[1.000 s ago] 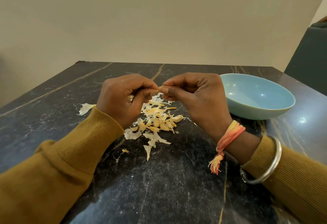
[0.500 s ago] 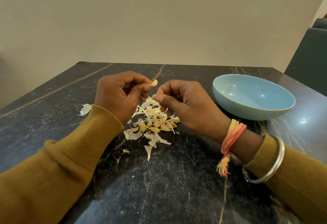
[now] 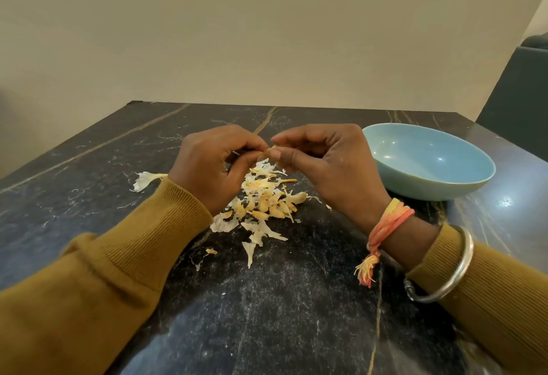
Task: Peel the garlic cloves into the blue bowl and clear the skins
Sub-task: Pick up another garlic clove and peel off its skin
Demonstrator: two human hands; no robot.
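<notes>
Where the tips of the left hand (image 3: 213,164) and right hand (image 3: 323,164) meet, both pinch one garlic clove (image 3: 273,147). Only its pale end shows between the fingers (image 3: 286,155); the long axis seems to run hand to hand. Directly below, loose skins (image 3: 267,199) lie heaped on the desk (image 3: 267,315). To the right sits the blue bowl (image 3: 430,164), nearer the right hand. Half a second earlier the hands were apart, with the clove in the left alone.
</notes>
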